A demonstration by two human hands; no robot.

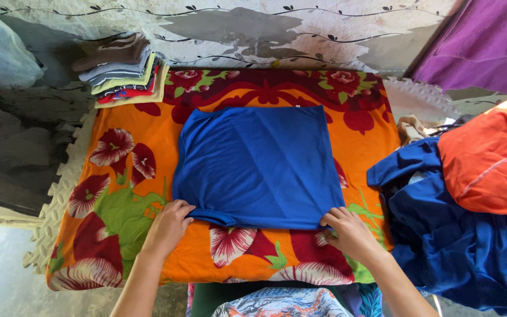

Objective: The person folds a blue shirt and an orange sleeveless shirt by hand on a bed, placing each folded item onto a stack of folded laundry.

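Floral blanket [118, 176], orange and red with big flowers, covers the table from edge to edge and gives a soft flat bed for laying clothes on. A white foam mat [51, 217] sticks out under it along the left edge.

Off the right edge sits a loose heap of clothes [465, 235], mostly blue fabric with an orange garment [494, 158] on top, unfolded and close to the right hand's side, within easy reach.

The blue shirt [259, 164] lies flat in the middle of the table, already folded in to a rough rectangle, with its near hem running close to the near edge. It is smoothed out, no big wrinkles; the sides look tucked in so the shape is even.

The stack of folded clothes [124, 70] sits at the far left corner, several colours piled neatly, out of the way of the working area.

The left hand [168, 226] is at the shirt's near left corner, fingers curled and pinching the hem. The right hand [347, 232] is at the near right corner, fingers closed down on the hem edge likewise. Both hold one corner each, spaced the shirt's full width, which keeps the hem taut and level.

Printed fabric [283, 302] shows just below the near edge, probably the person's own clothing.
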